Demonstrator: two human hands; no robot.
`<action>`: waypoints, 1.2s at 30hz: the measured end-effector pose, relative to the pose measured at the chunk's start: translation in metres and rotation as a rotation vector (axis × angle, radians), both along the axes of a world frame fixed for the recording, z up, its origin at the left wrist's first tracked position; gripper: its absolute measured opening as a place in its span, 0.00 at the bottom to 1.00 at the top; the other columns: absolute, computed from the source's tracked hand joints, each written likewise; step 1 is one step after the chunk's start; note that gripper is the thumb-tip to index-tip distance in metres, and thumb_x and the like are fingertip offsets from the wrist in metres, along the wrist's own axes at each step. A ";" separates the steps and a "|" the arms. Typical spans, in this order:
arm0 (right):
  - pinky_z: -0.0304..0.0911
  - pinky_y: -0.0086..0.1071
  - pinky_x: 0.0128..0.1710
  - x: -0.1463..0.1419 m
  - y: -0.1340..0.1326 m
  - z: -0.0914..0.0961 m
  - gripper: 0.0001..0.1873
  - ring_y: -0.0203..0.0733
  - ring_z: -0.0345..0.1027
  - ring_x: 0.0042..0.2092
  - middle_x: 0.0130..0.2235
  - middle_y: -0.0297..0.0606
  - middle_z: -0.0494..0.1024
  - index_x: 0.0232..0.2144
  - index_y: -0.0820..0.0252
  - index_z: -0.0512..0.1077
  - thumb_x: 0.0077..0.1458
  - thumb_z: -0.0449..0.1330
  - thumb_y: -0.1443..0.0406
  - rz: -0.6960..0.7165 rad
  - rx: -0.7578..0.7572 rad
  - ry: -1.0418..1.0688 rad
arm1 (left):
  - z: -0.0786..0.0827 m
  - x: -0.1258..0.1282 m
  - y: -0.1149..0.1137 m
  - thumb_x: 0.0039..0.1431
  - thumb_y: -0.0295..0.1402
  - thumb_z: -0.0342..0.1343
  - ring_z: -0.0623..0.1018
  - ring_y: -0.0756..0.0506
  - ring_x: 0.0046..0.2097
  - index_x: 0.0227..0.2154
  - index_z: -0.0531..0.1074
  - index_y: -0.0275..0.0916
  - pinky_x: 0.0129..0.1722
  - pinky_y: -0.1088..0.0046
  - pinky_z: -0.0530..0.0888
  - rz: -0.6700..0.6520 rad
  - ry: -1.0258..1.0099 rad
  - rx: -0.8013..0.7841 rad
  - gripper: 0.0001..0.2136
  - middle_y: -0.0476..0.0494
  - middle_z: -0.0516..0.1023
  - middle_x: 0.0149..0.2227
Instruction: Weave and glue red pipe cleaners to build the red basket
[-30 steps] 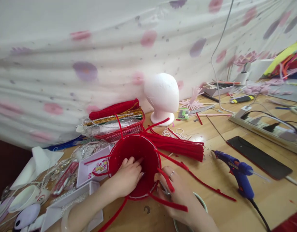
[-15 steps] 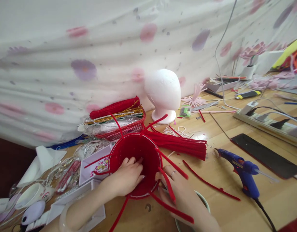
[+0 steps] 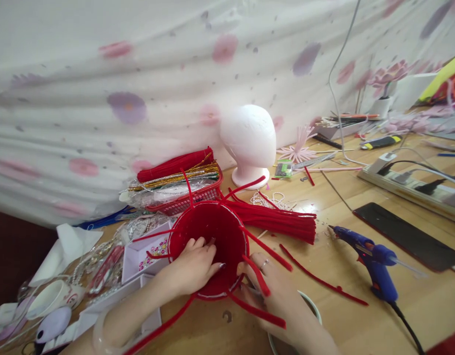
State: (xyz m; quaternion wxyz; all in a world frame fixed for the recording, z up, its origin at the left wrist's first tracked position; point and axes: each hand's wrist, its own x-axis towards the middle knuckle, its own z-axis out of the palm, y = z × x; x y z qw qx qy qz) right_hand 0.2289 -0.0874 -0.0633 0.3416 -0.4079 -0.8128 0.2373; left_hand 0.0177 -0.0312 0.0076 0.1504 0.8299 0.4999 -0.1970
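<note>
A red round container (image 3: pixel 227 231), its mouth facing me, has fuzzy red pipe cleaners (image 3: pixel 266 249) sticking out all around its pale-edged rim. My left hand (image 3: pixel 195 264) reaches into it over the near-left rim. Its thumb stands apart from the bent fingers, and nothing shows between them; some fingertips are hidden. At the right rim, my right hand (image 3: pixel 273 286) grips the wall, thumb at the edge and the other fingers outside, partly hidden by the pipe cleaners. Behind the container lies a bundle of red pipe cleaners (image 3: pixel 279 224).
A blue glue gun (image 3: pixel 371 256) and a black phone (image 3: pixel 408 236) lie at right, near a power strip (image 3: pixel 415 192). A white foam head (image 3: pixel 249 138) stands behind, beside a red basket (image 3: pixel 190 197). White trays (image 3: pixel 129 256) and a cup (image 3: pixel 52 298) crowd the left.
The container has turned slightly clockwise, its far pipe cleaners shifting right and the near ones left. My left thumb has spread farther from the fingers. My right hand keeps its grip.
</note>
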 end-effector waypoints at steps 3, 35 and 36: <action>0.71 0.41 0.44 0.000 0.000 0.001 0.18 0.50 0.72 0.47 0.49 0.46 0.76 0.50 0.55 0.70 0.60 0.54 0.75 0.016 -0.016 0.012 | 0.001 0.000 0.001 0.73 0.37 0.42 0.73 0.32 0.56 0.55 0.72 0.30 0.59 0.51 0.68 0.000 0.000 -0.002 0.20 0.26 0.76 0.57; 0.71 0.37 0.43 0.002 0.003 0.003 0.17 0.48 0.73 0.46 0.48 0.45 0.76 0.49 0.54 0.69 0.61 0.54 0.75 0.006 0.057 0.007 | 0.040 -0.010 0.012 0.72 0.38 0.40 0.73 0.34 0.60 0.61 0.69 0.36 0.61 0.53 0.68 0.062 -0.066 -0.032 0.22 0.31 0.75 0.59; 0.71 0.37 0.42 0.002 0.003 0.003 0.16 0.47 0.73 0.44 0.46 0.44 0.76 0.49 0.54 0.69 0.61 0.54 0.74 0.002 0.050 0.000 | 0.037 -0.008 0.012 0.72 0.37 0.41 0.74 0.34 0.59 0.59 0.70 0.36 0.60 0.52 0.68 0.057 -0.060 -0.040 0.21 0.30 0.75 0.59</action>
